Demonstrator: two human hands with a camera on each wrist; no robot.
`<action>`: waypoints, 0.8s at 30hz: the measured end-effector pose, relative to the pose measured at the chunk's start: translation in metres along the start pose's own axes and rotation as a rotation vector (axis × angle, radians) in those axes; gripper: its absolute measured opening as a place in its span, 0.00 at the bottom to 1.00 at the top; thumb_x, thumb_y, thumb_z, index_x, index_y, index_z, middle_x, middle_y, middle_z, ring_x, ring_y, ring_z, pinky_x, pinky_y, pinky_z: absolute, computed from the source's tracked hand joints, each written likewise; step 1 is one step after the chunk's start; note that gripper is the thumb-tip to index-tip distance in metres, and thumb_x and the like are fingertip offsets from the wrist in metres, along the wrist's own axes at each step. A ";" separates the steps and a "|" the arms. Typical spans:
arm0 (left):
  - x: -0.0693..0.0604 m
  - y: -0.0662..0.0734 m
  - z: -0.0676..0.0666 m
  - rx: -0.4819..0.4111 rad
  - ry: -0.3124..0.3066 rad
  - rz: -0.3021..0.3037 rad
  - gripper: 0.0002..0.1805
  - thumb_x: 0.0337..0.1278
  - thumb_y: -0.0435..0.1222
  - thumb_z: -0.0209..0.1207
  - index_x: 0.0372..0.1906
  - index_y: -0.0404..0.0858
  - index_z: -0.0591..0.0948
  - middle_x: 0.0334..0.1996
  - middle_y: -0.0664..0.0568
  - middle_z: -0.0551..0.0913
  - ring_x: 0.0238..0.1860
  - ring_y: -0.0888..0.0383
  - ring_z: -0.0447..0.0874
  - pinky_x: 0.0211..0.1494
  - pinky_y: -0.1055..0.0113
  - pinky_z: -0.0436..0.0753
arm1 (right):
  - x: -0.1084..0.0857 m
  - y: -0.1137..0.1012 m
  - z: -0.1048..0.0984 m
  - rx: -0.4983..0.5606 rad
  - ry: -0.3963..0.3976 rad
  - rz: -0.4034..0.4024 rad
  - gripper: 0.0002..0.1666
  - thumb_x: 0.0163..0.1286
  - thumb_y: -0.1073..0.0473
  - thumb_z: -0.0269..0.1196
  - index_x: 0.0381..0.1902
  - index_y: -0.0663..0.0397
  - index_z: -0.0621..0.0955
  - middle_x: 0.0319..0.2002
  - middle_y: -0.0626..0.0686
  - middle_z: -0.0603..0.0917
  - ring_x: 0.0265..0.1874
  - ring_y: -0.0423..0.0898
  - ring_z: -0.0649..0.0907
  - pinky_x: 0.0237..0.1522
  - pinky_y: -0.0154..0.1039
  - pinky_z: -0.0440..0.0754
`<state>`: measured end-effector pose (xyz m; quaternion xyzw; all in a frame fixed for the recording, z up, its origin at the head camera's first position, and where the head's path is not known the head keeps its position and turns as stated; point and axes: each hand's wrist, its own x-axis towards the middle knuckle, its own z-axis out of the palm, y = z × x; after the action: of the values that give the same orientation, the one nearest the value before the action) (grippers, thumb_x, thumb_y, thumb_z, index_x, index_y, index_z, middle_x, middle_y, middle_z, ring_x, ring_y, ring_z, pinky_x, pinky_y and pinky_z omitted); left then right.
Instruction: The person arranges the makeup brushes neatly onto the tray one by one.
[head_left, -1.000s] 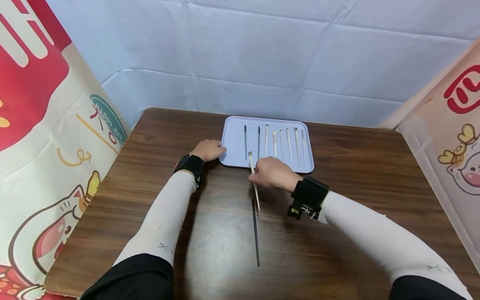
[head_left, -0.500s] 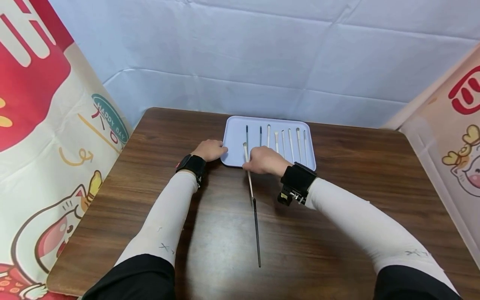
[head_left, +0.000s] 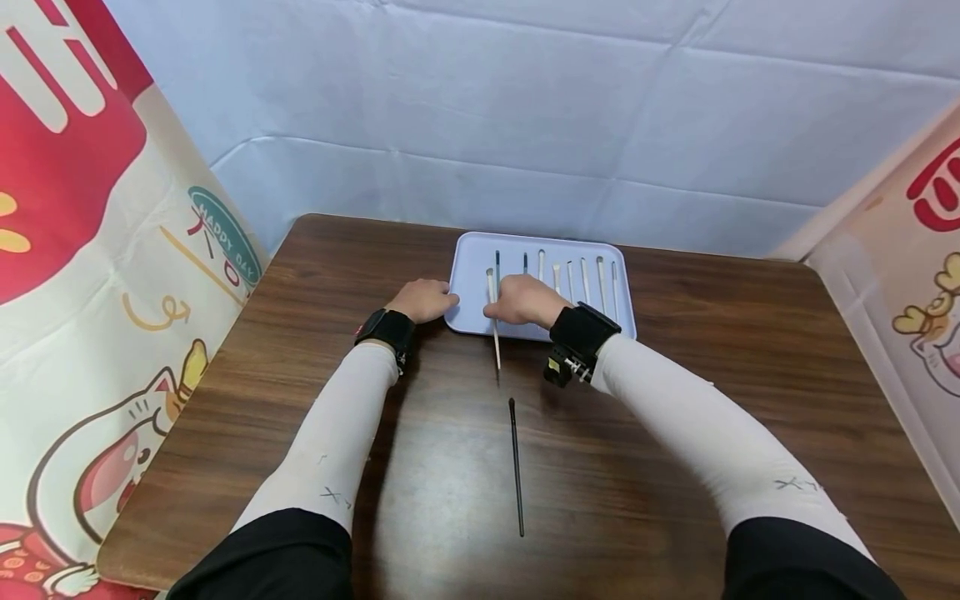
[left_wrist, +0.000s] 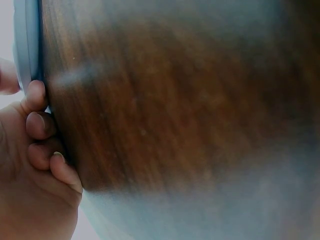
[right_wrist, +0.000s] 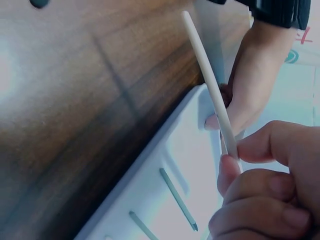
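Observation:
My right hand (head_left: pixel 522 300) pinches a slim white-handled brush (head_left: pixel 495 333) between thumb and index finger, its head pointing away. The brush is over the front left of a pale lavender tray (head_left: pixel 467 287), and its handle end reaches past the front rim. In the right wrist view the handle (right_wrist: pixel 207 70) slants up from my fingertips. At the tray's left edge, my left hand (head_left: pixel 422 300) holds the rim, thumb above and curled fingers (left_wrist: pixel 40 125) against the side. A black brush (head_left: pixel 517 467) lies on the wooden table, nearer to me.
Several white brushes (head_left: pixel 601 283) lie side by side in the tray. Two dark brushes (head_left: pixel 497 263) lie in its left part, one partly behind my right hand. The brown table (head_left: pixel 337 250) reaches back to a white cloth (head_left: pixel 487 108); printed curtains (head_left: pixel 97 333) hang on both sides.
My right hand has moved away from me and slightly left, carrying the white brush from in front of the tray to over its left part. My left hand stays at the rim.

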<state>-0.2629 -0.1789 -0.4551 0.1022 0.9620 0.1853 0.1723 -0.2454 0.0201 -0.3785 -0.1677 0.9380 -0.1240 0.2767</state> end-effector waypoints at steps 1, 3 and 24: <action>0.000 0.000 0.000 0.000 -0.001 -0.003 0.30 0.74 0.49 0.43 0.70 0.35 0.73 0.66 0.42 0.76 0.64 0.46 0.75 0.69 0.52 0.69 | 0.002 0.000 -0.001 -0.002 0.002 -0.004 0.29 0.76 0.49 0.56 0.13 0.47 0.65 0.13 0.45 0.62 0.15 0.43 0.64 0.28 0.40 0.66; 0.000 -0.001 0.001 -0.004 -0.002 -0.009 0.31 0.74 0.49 0.43 0.72 0.35 0.72 0.68 0.42 0.75 0.65 0.46 0.74 0.70 0.52 0.69 | 0.007 0.000 -0.002 -0.007 0.007 -0.007 0.29 0.76 0.50 0.55 0.13 0.47 0.66 0.13 0.45 0.63 0.15 0.43 0.66 0.28 0.40 0.67; 0.006 -0.004 0.009 -0.015 0.023 -0.017 0.30 0.74 0.50 0.46 0.69 0.37 0.76 0.63 0.44 0.79 0.60 0.48 0.77 0.67 0.52 0.72 | 0.043 0.002 -0.014 -0.006 0.075 0.025 0.18 0.73 0.49 0.57 0.28 0.53 0.73 0.27 0.51 0.73 0.25 0.46 0.72 0.30 0.39 0.69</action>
<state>-0.2654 -0.1781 -0.4668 0.0906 0.9634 0.1921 0.1635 -0.2877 0.0070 -0.3887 -0.1522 0.9501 -0.1240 0.2424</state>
